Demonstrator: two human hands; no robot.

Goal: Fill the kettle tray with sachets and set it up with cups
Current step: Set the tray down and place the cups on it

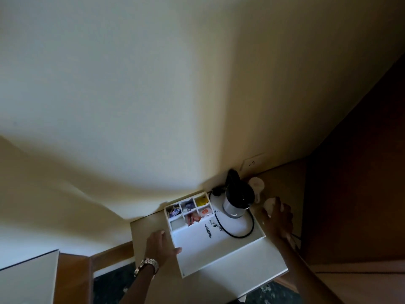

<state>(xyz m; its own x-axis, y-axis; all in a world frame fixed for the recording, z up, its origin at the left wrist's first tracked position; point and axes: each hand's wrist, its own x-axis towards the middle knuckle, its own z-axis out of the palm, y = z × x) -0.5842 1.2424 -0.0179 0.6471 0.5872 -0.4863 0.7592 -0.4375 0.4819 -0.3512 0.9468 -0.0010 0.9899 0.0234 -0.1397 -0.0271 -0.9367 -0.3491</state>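
A white kettle tray (221, 251) lies on a wooden desk by the wall. Its far-left compartments hold several coloured sachets (192, 210). A steel and black kettle (237, 199) stands on the tray's far right, its black cord looping across the tray floor. My left hand (161, 246) grips the tray's left rim, thumb over the edge. My right hand (278, 218) is closed around a white cup (270, 205) just off the tray's right side. A second white cup (256, 184) sits behind the kettle on the desk.
A wall socket (252, 164) is above the desk behind the kettle. A dark wooden panel (355, 194) rises on the right. The wooden desk (151, 224) extends left of the tray. A white surface (28, 279) lies at lower left.
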